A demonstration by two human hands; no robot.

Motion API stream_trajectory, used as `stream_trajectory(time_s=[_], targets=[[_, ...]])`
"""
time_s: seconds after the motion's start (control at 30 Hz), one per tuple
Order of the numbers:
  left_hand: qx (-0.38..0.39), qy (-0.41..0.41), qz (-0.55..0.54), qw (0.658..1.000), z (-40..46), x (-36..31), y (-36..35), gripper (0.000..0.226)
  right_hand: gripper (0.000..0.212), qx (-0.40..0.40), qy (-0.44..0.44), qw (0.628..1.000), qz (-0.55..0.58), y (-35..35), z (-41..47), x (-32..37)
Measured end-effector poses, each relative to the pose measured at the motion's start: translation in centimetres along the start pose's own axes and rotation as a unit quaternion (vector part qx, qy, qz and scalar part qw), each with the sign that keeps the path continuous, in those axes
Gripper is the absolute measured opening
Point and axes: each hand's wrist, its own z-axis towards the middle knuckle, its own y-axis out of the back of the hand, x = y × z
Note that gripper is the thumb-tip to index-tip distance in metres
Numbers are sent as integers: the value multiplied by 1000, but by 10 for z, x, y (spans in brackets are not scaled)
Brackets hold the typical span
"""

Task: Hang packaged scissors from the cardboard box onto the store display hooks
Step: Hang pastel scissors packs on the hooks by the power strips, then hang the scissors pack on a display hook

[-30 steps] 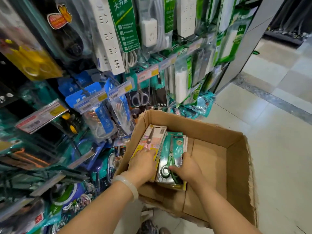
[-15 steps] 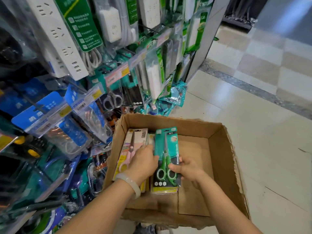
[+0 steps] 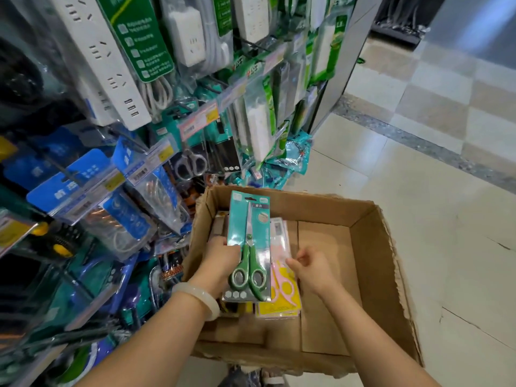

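While upright, scissors pack point(image 3: 249, 241), blades up

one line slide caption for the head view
Left hand lifts a green scissors pack from the cardboard box; right hand open beside it.

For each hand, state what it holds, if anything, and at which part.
The left hand holds the green scissors package by its lower left edge, beside the handles. The right hand is open, holding nothing, above the pink scissors package.

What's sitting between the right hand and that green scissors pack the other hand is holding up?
A pink scissors pack on yellow card, lying in the cardboard box. The head view shows it between the right hand and the green scissors pack held by the left hand.
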Motion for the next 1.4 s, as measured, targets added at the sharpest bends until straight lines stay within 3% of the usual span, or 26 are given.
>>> stream_trajectory(time_s=[0.07, 0.2, 0.33, 0.6, 0.77, 1.03, 1.4], targets=[[-13, 3, -2, 1000, -1, 1, 10, 17, 29, 34, -10, 997, -68, -2, -2, 4], [-49, -3, 1, 999, -3, 3, 23, 17, 43, 59, -36, 995, -65, -12, -5, 4], [-64, 0, -10, 998, -8, 5, 28, 9, 36, 55, -56, 995, -56, -13, -3, 5], [-76, 5, -56, 996, -22, 10, 23, 14, 27, 44, -109, 988, 104, -12, 1, -6], [-103, -25, -121, 987, -35, 9, 18, 9, 29, 26, -28, 981, 191, 1, -10, 1], [-130, -84, -245, 957, -81, 4, 21, 14, 10, 44, 121, 946, 297, 30, -52, 58], [-295, -168, -354, 871, -156, 33, 103, 17, 19, 174, 263, 900, 302, -14, -120, 154]])
